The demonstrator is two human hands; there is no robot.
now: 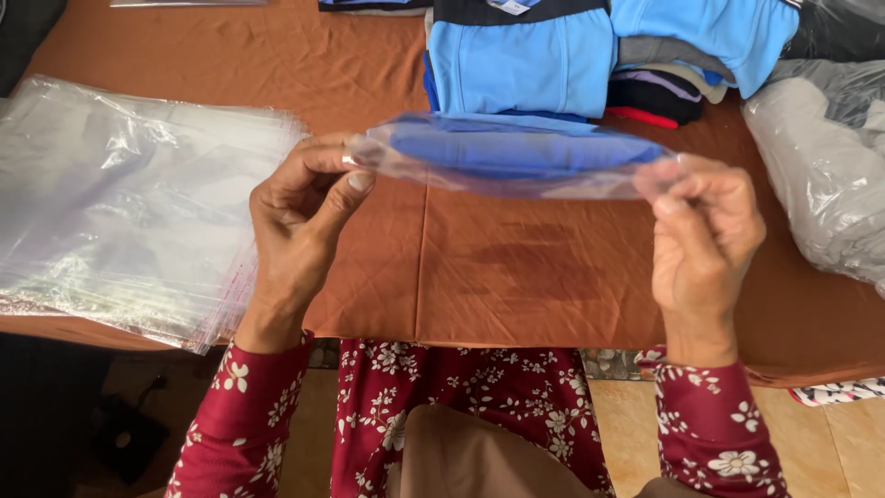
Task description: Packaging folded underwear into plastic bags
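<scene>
I have both hands up over the tabletop, which is draped in a rust-orange cloth. My left hand is pinched shut on the left end of a clear plastic bag, thumb and forefinger closed on its edge. My right hand is pinched shut on the bag's right end, fingers curled in toward the palm. The bag hangs stretched between the two hands, above the cloth and not resting on it, and a folded dark blue garment sits inside it.

To my left, a thick stack of empty clear bags lies flat on the tabletop, its near corner reaching over the front edge. Just behind the held bag lies a pile of folded light blue garments, with another light blue piece beside it on top of some darker folded items. At the far right lies a bulky grey bundle wrapped in plastic. My sleeves are dark red with white flowers.
</scene>
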